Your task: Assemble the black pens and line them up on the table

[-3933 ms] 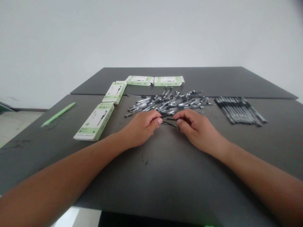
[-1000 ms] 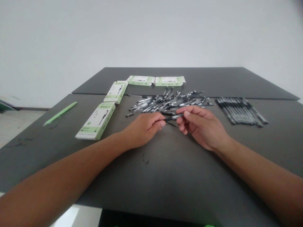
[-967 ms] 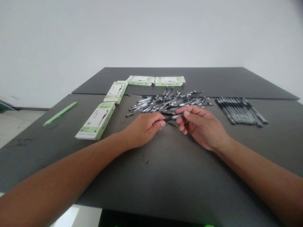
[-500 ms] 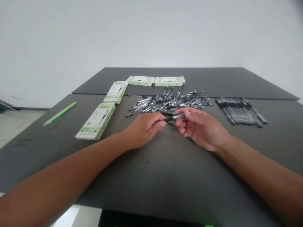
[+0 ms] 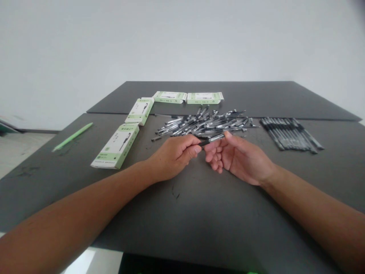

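A black and clear pen is held level above the table between my two hands. My left hand pinches its black end between thumb and fingers. At the clear end, my right hand has its thumb against the tip and its fingers curled below the barrel. Just beyond my hands lies a loose pile of similar pens, pointing in many directions. To the right, a row of pens lies side by side.
Several green and white pen boxes line the left and back of the pile. A light green pen lies at the far left of the dark table. A seam crosses the tabletop behind the pile. A pale wall stands behind.
My right fingers have slid down and curled below the pen, with the thumb now at its clear end. My left hand stays in place on the black end.
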Demonstrator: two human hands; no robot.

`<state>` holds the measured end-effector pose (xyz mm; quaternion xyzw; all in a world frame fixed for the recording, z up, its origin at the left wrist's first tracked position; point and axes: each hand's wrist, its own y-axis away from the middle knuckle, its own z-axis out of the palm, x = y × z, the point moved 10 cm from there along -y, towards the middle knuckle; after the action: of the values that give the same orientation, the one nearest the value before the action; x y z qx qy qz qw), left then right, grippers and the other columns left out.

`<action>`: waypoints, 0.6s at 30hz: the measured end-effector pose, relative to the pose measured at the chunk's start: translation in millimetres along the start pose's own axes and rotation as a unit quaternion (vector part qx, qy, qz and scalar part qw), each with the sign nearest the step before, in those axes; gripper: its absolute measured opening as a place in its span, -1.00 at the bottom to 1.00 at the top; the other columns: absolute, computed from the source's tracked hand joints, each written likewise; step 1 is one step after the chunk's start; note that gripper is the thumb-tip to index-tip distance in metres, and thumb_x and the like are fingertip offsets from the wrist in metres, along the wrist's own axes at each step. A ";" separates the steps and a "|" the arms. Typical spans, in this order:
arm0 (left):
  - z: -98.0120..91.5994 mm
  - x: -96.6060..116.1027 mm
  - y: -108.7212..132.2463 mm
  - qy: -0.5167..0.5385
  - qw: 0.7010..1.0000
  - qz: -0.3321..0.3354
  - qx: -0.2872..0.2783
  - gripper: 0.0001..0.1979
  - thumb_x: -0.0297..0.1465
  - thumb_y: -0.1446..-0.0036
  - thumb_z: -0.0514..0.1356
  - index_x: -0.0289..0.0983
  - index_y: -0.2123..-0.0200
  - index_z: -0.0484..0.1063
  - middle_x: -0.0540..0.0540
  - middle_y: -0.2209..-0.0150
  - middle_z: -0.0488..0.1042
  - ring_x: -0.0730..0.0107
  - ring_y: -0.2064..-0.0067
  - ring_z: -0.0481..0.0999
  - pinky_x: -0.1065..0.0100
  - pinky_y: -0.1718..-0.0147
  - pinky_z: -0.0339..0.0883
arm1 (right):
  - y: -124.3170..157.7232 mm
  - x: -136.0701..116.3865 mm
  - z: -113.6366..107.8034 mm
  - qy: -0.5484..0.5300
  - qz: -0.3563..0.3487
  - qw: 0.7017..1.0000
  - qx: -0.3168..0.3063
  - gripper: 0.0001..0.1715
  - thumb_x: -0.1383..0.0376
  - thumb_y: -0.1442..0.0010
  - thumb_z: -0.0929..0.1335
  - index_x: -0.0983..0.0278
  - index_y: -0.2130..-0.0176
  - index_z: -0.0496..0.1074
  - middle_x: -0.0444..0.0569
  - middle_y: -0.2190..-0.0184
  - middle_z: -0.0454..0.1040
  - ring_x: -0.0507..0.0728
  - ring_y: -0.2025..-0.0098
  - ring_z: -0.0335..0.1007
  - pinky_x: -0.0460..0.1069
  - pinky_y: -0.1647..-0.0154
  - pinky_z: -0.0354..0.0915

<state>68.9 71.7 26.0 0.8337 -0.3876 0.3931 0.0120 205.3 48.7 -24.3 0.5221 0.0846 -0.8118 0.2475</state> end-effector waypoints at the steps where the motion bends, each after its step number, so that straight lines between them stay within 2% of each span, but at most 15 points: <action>1: -0.4 0.8 -0.1 0.003 1.000 0.001 0.001 -0.79 -0.31 -0.52 0.16 -0.26 0.14 0.54 0.08 0.40 0.58 0.49 0.39 0.58 0.41 0.32 0.33 | 0.1 -0.4 0.6 0.002 -0.002 1.000 -0.003 -0.31 -0.25 -0.39 0.41 0.32 0.10 0.69 0.08 0.26 0.68 0.10 0.35 0.59 -0.06 0.37 0.46; 11: -2.3 6.1 0.9 0.010 1.000 0.009 0.010 -0.81 -0.34 -0.53 0.16 -0.27 0.15 0.54 0.08 0.39 0.60 0.53 0.41 0.58 0.44 0.34 0.34 | 0.4 -2.2 4.3 0.025 -0.005 1.000 -0.015 -0.26 -0.29 -0.43 0.34 0.30 0.13 0.66 0.09 0.26 0.67 0.10 0.35 0.57 -0.05 0.36 0.45; 18: -3.4 6.6 1.0 0.008 1.000 0.012 0.017 -0.81 -0.35 -0.53 0.16 -0.27 0.15 0.53 0.08 0.40 0.59 0.53 0.41 0.57 0.44 0.34 0.33 | 0.9 -2.5 6.3 0.029 -0.008 0.999 -0.018 -0.18 -0.36 -0.40 0.32 0.29 0.38 0.58 0.07 0.36 0.62 0.12 0.39 0.56 -0.03 0.37 0.44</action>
<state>68.6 67.9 32.5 0.8260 -0.3907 0.4062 -0.0043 201.5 46.2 -19.2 0.5402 0.1106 -0.7967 0.2476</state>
